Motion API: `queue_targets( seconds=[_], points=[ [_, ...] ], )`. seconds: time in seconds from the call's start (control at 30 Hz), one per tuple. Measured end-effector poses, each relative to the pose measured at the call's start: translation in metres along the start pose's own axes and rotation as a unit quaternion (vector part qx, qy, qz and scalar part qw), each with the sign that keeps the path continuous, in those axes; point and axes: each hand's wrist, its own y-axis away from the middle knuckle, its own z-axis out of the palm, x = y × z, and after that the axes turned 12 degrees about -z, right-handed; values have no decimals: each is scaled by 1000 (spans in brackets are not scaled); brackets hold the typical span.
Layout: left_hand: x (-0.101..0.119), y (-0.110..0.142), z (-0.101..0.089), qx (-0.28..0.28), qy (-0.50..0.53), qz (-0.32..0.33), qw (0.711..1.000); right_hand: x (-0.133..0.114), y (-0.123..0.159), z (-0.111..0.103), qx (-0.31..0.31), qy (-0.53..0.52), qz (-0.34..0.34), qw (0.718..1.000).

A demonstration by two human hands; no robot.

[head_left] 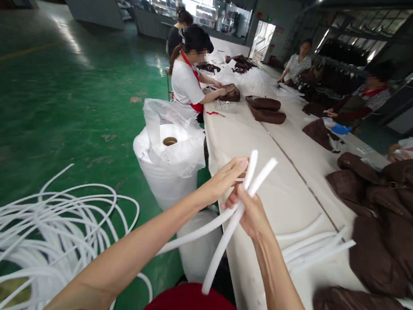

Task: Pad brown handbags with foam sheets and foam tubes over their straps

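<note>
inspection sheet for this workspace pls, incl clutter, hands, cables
Surface: pale table, dark seam along it
Job's things: two white cords in hand; loose cords on the table; tangled coil at left
Clutter: brown bags piled at right
Hands: right hand grips both cords; left hand by their upper ends, contact unclear
Cables: nothing seen
Surroundings: green floor, white roll beside the table, co-workers

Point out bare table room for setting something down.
On the table, both sides of the dark seam are bare between the two brown pieces and the white strips. Crowded: the right, under heaped brown goods, and the far end, around plastic.
</note>
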Motion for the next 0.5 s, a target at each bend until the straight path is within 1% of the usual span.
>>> queue_targets(
  seconds=[0.07,0.13,0.2,0.23,0.3,0.37,0.43,0.47,0.5],
  points=[
    [-19,13,-16,-29,-33,-57,997,-12,-19,-2,49,-10,-44,998],
    [-44,30,-30,-81,-51,-133,987,-26,-40,-9,113,-1,-91,989],
    [-68,49,-42,-121,-52,-186,974,-40,-57,-19,169,18,-111,979],
    [-77,57,-47,-125,-45,-199,971,-45,-62,-23,185,27,-111,976],
    [-90,71,-56,-111,-29,-206,972,-53,-70,-30,196,34,-108,974],
    [-95,80,-60,-103,-18,-201,974,-58,-74,-31,195,36,-107,974],
    [-96,86,-60,-102,-13,-191,976,-58,-80,-29,194,37,-107,975],
    [-96,88,-57,-92,-15,-187,978,-56,-83,-26,193,37,-109,975],
    [-96,88,-54,-68,-21,-183,980,-54,-86,-23,191,38,-114,974]
  ],
)
